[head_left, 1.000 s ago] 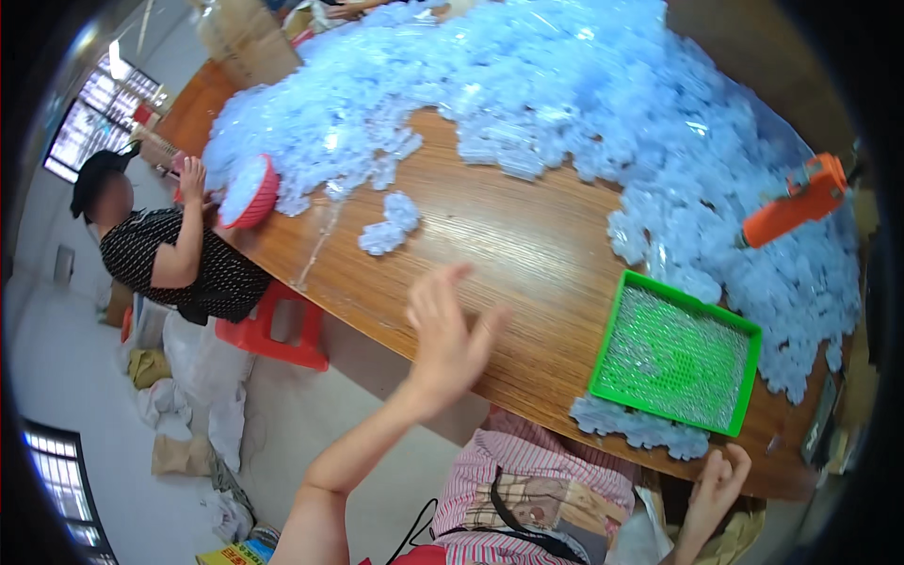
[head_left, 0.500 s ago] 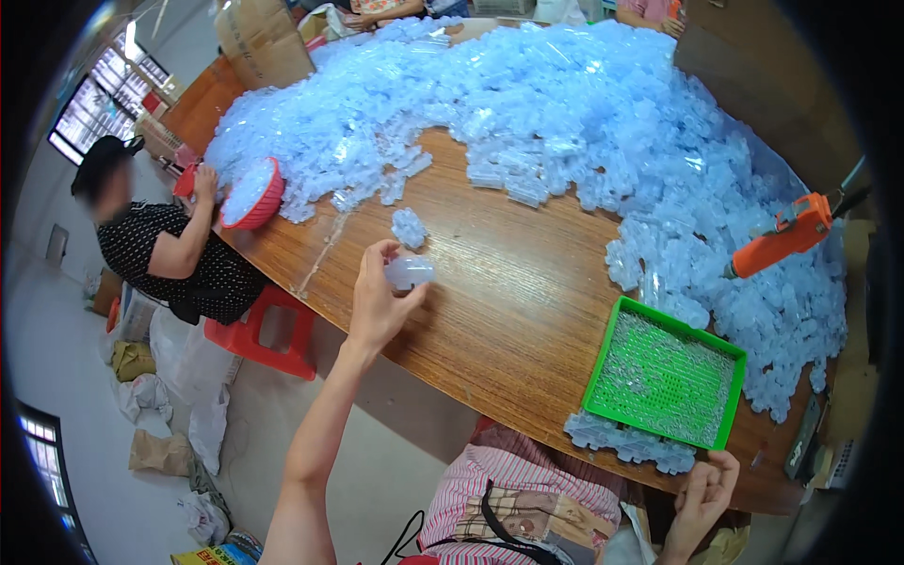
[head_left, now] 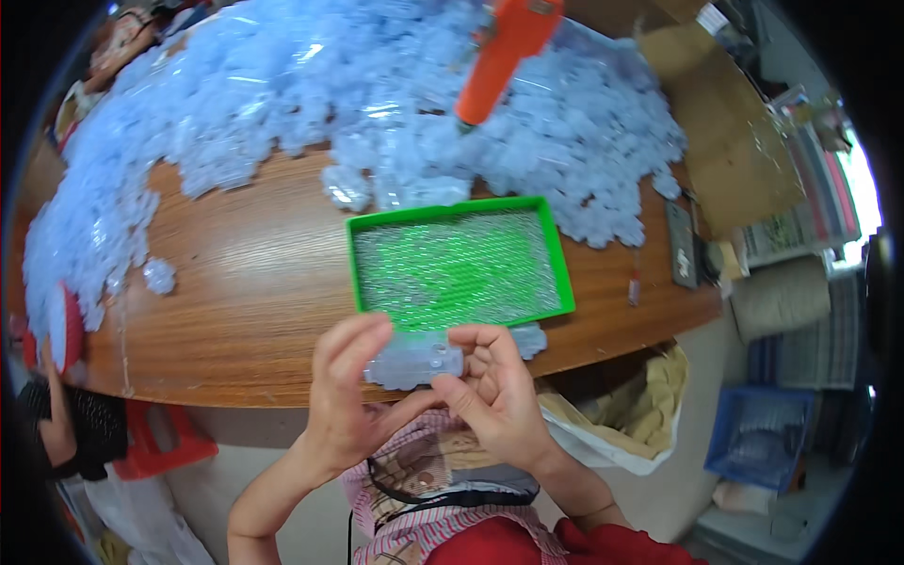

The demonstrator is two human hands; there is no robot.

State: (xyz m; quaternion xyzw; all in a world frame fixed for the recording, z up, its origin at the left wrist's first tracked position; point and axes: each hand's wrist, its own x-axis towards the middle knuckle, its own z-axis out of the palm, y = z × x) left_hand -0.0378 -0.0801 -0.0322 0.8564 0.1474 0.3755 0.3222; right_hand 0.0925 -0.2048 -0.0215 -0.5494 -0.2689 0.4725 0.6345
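In front of me, at the table's near edge, a translucent plastic piece lies between my two hands. My left hand is closed around its left end, thumb running below it. My right hand pinches at its right end with thumb and index finger, the other fingers curled. Whether a small part is also in that pinch cannot be made out. Just beyond both hands stands a shallow green tray covered with small shiny metal pieces. More translucent pieces lie along the tray's near side.
Bluish translucent plastic parts are heaped across the far side of the table. An orange power screwdriver hangs over them. A phone lies at right, with an open bag below. A co-worker is at far left.
My view has swung right, toward the tray. My left hand has brought the plastic piece from the left to the tray's near side, and my right hand has come up to meet it.
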